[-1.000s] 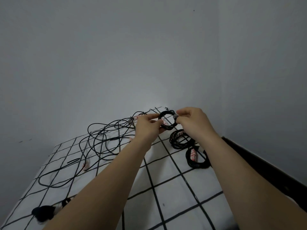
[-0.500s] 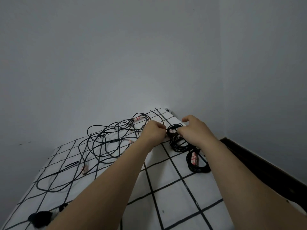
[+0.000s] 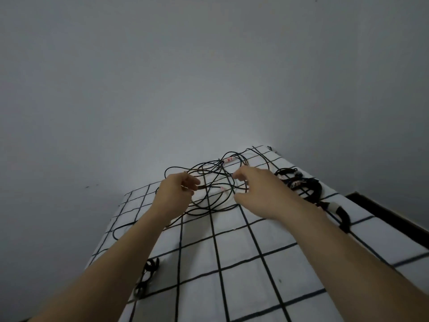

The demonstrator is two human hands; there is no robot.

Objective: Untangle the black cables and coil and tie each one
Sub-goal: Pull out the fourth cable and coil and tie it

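A tangle of loose black cables lies at the far end of the white grid-patterned sheet. My left hand is at the tangle's left side and pinches one black cable strand between thumb and fingers. My right hand hovers over the right side of the tangle, its fingers spread and loosely bent, holding nothing. To the right of that hand lie tied black coils, partly hidden by my right wrist. Another coiled cable with a pale tie lies nearer along the right edge.
A small black strap-like piece lies by the sheet's left edge next to my left forearm. Grey walls close in behind and to the right. A dark strip runs along the sheet's right side.
The small coil that both hands held is no longer in them. Both hands have moved left to the loose tangle; the left now pinches a strand, and the right has opened.
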